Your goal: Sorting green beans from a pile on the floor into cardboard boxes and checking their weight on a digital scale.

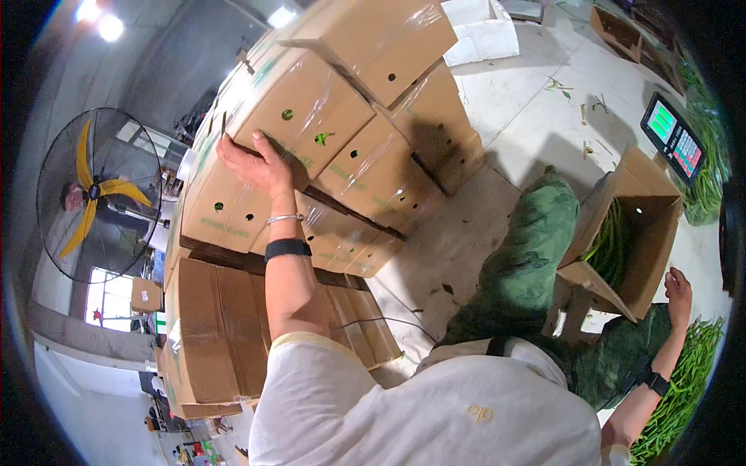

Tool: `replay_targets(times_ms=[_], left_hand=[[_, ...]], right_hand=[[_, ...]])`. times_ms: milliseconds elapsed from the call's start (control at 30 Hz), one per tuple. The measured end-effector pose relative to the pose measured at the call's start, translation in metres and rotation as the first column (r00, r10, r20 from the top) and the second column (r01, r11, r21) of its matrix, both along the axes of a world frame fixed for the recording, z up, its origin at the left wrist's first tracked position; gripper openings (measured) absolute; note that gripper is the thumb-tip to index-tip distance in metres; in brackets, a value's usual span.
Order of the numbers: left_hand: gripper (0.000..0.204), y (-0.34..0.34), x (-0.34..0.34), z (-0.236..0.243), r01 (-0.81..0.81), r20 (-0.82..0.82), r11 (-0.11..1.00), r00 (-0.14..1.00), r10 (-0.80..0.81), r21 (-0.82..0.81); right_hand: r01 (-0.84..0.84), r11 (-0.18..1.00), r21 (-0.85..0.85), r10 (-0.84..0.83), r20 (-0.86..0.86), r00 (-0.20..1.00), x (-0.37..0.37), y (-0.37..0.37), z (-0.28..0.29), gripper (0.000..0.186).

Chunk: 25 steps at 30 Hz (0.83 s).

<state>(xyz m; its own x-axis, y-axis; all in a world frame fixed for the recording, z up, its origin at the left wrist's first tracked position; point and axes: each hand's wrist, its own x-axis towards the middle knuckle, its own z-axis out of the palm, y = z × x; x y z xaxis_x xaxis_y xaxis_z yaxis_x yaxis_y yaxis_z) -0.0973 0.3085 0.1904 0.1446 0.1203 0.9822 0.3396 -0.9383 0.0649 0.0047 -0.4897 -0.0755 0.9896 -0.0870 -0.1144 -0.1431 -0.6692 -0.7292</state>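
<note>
Head view: left hand (252,165) lies flat, fingers spread, on the film-wrapped box stack (326,132) at far left, as if steadying it. Right hand (678,291) at near right, fingers curled loosely, touches an open carton (637,233) of green beans (610,241). Concrete floor (536,116); fan (97,194) left, scale (674,140) right.

The person wore a white short-sleeved top (435,412), green patterned trousers (521,264), a black band on each wrist, and a silver bracelet (284,218).
</note>
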Motion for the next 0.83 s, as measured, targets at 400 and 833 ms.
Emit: replay_targets(times_ms=[400, 833], left_hand=[[0.051, -0.038, -0.08, -0.065, 0.434, 0.362, 0.692, 0.895, -0.26, -0.577], [0.034, -0.021, -0.047, -0.156, 0.247, 0.296, -0.164, 0.836, -0.462, -0.955]], right_hand=[[-0.01, 0.982, -0.187, 0.037, 0.142, 0.989, -0.006, 0.018, 0.007, 0.036], [0.044, 0.935, -0.351, -0.037, 0.027, 0.999, -0.02, 0.042, 0.047, 0.042]])
